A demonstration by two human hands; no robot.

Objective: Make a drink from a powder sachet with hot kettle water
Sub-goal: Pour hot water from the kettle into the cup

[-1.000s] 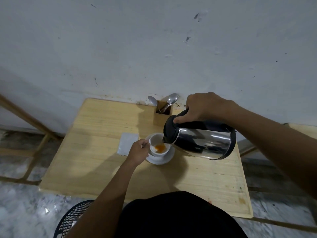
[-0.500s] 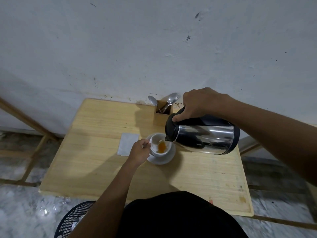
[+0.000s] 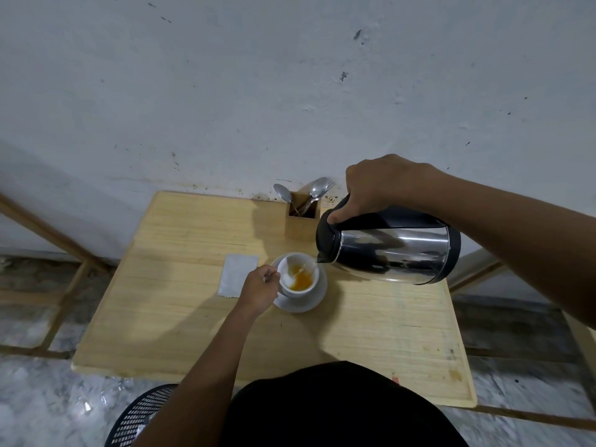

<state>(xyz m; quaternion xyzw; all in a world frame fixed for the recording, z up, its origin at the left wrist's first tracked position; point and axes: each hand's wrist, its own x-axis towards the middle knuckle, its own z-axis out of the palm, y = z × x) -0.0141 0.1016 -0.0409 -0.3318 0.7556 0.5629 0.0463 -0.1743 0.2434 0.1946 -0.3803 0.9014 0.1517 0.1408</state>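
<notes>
A white cup (image 3: 298, 275) stands on a white saucer (image 3: 306, 301) in the middle of the wooden table (image 3: 180, 317). Orange liquid and some white powder lie inside the cup. My left hand (image 3: 259, 288) grips the cup's handle on its left side. My right hand (image 3: 379, 185) holds the black handle of a steel kettle (image 3: 390, 248), tipped almost level. Its spout is just above the cup's right rim, and a thin stream of water runs into the cup. A silver sachet (image 3: 238, 275) lies flat to the left of the saucer.
A wooden holder (image 3: 301, 222) with spoons and a fork stands at the table's back edge against the white wall. A black mesh basket (image 3: 138, 417) sits on the floor at the lower left. Wooden frame bars run to the left and right of the table.
The kettle has risen and tipped further, with its spout now clear above the cup's rim. The orange liquid in the cup has spread. My left hand stays on the cup.
</notes>
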